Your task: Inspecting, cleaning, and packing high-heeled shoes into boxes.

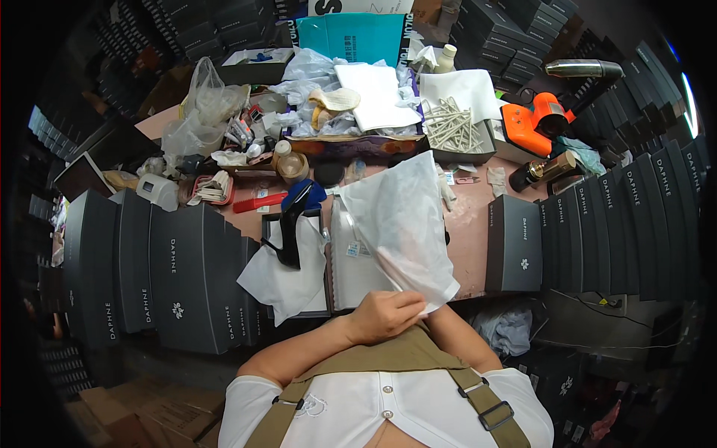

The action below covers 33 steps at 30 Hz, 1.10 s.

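My left hand (385,313) pinches the lower edge of a white translucent bag (403,216) held up over the table's near edge. My right forearm runs up under the bag. My right hand (391,266) shows only as a faint shape through the bag, so its grip is unclear. Just left of the bag, a black high-heeled shoe (293,224) stands on white tissue paper (280,280) in an open dark box. A flat white packet (351,272) lies under the bag.
Dark grey shoe boxes stand in rows at the left (172,276) and right (620,224), with one lying flat (514,243). The back of the table holds a tray of white sticks (452,127), an orange tool (534,116), plastic bags (205,104) and a red box (258,201).
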Available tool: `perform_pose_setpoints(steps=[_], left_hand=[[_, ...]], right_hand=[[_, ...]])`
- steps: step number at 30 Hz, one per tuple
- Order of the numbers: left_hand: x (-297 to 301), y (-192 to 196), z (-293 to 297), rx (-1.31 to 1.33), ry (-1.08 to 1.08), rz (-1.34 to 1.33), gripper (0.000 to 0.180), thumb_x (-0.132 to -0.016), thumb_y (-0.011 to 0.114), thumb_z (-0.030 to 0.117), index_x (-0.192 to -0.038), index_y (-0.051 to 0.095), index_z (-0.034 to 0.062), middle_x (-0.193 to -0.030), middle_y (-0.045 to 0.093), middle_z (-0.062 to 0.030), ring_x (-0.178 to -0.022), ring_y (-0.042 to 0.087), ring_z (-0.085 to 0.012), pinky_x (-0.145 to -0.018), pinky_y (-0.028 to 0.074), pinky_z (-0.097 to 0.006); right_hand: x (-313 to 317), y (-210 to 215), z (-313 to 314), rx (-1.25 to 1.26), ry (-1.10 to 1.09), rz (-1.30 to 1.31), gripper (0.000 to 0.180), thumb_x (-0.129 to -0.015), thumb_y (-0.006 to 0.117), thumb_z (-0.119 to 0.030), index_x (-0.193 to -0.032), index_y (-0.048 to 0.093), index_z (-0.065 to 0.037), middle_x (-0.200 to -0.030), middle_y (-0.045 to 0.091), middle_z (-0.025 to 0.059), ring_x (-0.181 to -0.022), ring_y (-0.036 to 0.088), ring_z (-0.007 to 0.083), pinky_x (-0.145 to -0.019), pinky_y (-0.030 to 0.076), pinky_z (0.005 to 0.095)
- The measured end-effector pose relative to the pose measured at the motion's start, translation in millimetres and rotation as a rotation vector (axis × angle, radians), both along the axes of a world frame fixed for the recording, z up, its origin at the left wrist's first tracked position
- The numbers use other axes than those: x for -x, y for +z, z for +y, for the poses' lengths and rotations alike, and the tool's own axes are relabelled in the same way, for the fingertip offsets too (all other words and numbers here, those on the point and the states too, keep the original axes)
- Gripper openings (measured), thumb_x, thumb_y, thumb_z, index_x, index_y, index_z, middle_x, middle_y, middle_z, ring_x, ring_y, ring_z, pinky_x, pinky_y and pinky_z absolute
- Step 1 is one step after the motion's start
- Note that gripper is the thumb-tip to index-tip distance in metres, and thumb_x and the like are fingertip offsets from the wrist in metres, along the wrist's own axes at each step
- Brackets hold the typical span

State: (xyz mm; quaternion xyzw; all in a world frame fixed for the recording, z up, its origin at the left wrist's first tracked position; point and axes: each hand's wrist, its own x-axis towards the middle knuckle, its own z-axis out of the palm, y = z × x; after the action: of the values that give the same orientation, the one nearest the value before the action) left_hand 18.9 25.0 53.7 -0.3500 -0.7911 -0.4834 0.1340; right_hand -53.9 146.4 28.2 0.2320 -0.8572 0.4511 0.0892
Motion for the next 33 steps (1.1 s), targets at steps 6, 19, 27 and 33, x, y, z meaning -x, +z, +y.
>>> perform_pose_setpoints(steps=[6,19,27,33], left_hand=[[-8,-39,-39,-0.946,0.484,-0.847,0.077,-0.081,0.074,0.036,-0.139,0.037,0.0006,-0.13,0.05,-0.0137,-0.108,0.055,-0.0241,-0.093,0.046,-0.037],[0,-60,-44,0.077,0.5,-0.282,0.087,-0.075,0.071,0.001,-0.146,0.02,0.0016,-0.127,0.048,-0.0244,-0.115,0.053,-0.0371,-0.095,0.044,-0.039],[8,-116,-97,0.101,0.714,-0.659,0.049,-0.081,0.067,0.012,-0.127,0.051,0.0055,-0.088,0.062,-0.0171,-0.074,0.061,-0.0335,-0.065,0.049,-0.038],[-82,-160,-101,-0.208,0.608,-1.682,0.052,-0.089,0.056,0.053,-0.092,0.062,0.0015,-0.074,0.059,-0.0058,-0.059,0.055,-0.0134,-0.052,0.044,-0.028]], right_hand=[[-14,27,-18,-0.091,0.113,-0.163,0.051,-0.086,0.059,-0.023,-0.131,0.047,-0.001,-0.132,0.048,0.0197,-0.124,0.043,0.0359,-0.106,0.031,0.0456],[-10,-24,-14,1.193,-0.055,-0.91,0.065,-0.09,0.062,-0.028,-0.142,0.03,-0.004,-0.135,0.045,0.0122,-0.124,0.046,0.0231,-0.102,0.039,0.0367],[11,-104,-18,-0.082,0.259,-0.684,0.058,-0.08,0.07,-0.025,-0.127,0.048,0.0,-0.125,0.053,0.0176,-0.11,0.054,0.0331,-0.097,0.042,0.0434],[-10,-191,-9,-0.384,0.243,-0.364,0.069,-0.072,0.073,-0.034,-0.124,0.051,0.006,-0.129,0.048,0.0243,-0.12,0.044,0.0389,-0.103,0.036,0.0434]])
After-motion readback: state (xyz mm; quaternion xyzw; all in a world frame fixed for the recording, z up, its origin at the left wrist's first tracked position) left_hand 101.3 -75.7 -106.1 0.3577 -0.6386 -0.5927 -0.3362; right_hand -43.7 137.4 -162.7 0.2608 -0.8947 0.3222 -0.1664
